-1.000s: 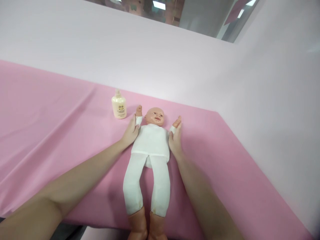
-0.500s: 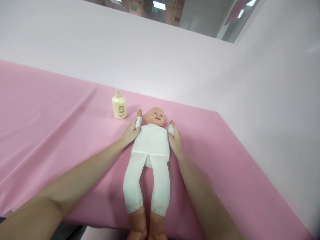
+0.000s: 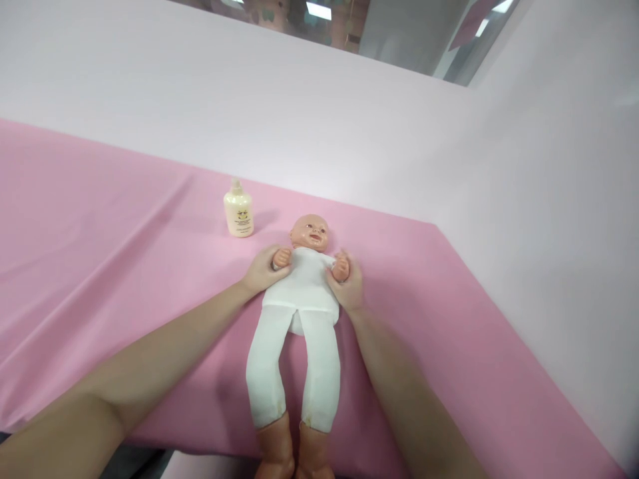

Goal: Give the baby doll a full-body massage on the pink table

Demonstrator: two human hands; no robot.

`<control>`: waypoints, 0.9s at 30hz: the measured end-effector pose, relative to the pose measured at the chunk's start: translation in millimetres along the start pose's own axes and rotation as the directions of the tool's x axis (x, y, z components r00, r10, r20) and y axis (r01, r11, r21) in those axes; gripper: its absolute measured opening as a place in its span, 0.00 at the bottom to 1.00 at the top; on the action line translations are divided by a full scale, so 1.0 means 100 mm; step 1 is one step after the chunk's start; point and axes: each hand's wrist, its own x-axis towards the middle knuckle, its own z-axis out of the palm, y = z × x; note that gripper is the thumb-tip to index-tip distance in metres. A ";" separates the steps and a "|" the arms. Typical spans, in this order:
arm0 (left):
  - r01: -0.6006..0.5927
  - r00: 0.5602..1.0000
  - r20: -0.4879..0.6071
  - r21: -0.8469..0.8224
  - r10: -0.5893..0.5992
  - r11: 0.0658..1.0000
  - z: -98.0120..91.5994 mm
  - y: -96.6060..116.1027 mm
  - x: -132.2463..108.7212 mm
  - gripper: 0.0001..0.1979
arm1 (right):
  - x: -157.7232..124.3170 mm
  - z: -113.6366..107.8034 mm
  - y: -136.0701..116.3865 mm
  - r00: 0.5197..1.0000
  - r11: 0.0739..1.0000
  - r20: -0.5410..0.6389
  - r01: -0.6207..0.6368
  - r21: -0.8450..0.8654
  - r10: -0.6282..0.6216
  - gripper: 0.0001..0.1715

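Observation:
A baby doll (image 3: 302,286) with a white cloth body lies on its back on the pink sheet, head away from me and feet at the near edge. My left hand (image 3: 263,269) is closed around the doll's arm on the left, just behind its small plastic hand (image 3: 282,258). On the other side, my right hand (image 3: 351,283) grips the doll's other arm, whose plastic hand (image 3: 341,268) shows between my thumb and fingers. Both doll arms are bent, with the hands raised beside the chest. My fingertips are partly hidden behind them.
A cream-coloured pump bottle (image 3: 239,211) stands upright left of the doll's head. The pink sheet (image 3: 124,233) covers the table and has folds on the left. White walls (image 3: 299,120) rise behind and at the right, with a window (image 3: 399,33) above.
The doll's arms were stretched up beside its head. My hands have brought both forward and down, so the plastic hands are now by its chest. The doll's body and the bottle have not moved.

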 end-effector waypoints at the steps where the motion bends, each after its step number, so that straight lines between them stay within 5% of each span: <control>1: -0.003 1.000 0.026 0.015 0.003 1.000 -0.01 0.02 0.00 0.16 | -0.01 0.00 -0.01 0.999 1.000 0.030 0.013 -0.021 -0.012 0.30; 6: -0.020 0.999 0.049 0.033 0.019 0.999 -0.02 0.05 0.01 0.16 | -0.02 -0.01 -0.03 0.996 0.998 0.078 0.047 -0.051 -0.043 0.19; 17: -0.014 1.000 -0.008 0.025 0.015 1.000 0.01 -0.03 0.02 0.28 | 0.02 0.00 -0.02 0.999 1.000 0.049 -0.014 0.004 0.014 0.42; 27: 0.095 0.995 -0.009 0.031 -0.095 0.995 0.11 -0.35 0.04 0.35 | 0.04 -0.01 0.07 0.981 0.992 0.145 -0.126 -0.005 0.126 0.48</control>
